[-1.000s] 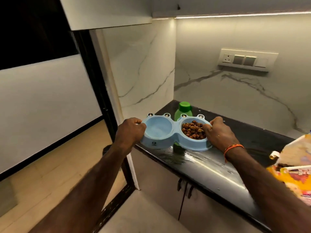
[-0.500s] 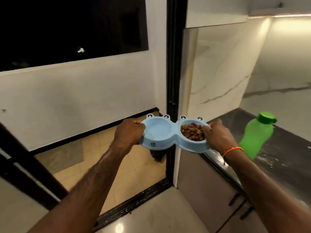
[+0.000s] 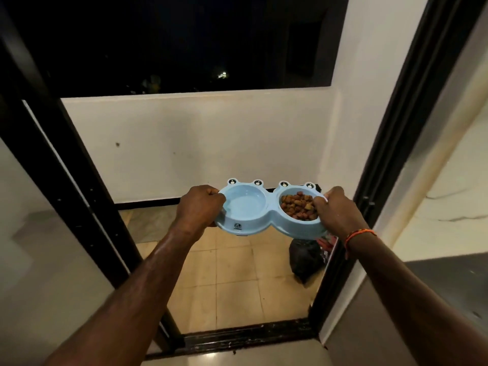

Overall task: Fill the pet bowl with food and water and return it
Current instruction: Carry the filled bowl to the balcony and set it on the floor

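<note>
At the far left a dark door frame (image 3: pixel 52 159) borders the opening onto a tiled balcony floor (image 3: pixel 232 281), with a low white parapet wall (image 3: pixel 198 143) beyond it.

The left hand (image 3: pixel 198 207) grips the left end of the pet bowl (image 3: pixel 253 225), fingers curled under the rim and thumb over the top. The bowl is a light blue double dish, held level in the air in front of the doorway, above the tiles and touching no surface. An end-to-end hold of this kind appears chosen to keep the dish flat.

The left compartment (image 3: pixel 244 204) looks to hold clear water, though its level is hard to judge. The right compartment holds brown kibble (image 3: pixel 298 207), heaped close to the rim.

The right hand (image 3: pixel 334 211) clasps the right end in the same manner, thumb resting at the rim beside the kibble; an orange thread band (image 3: pixel 359 233) sits on that wrist.

Below the bowl's right end a dark bag (image 3: pixel 306 257) lies on the tiles against the right door frame (image 3: pixel 390 143).

Assessment: both fillings appear complete; the return remains, and tilting would spill water.
</note>
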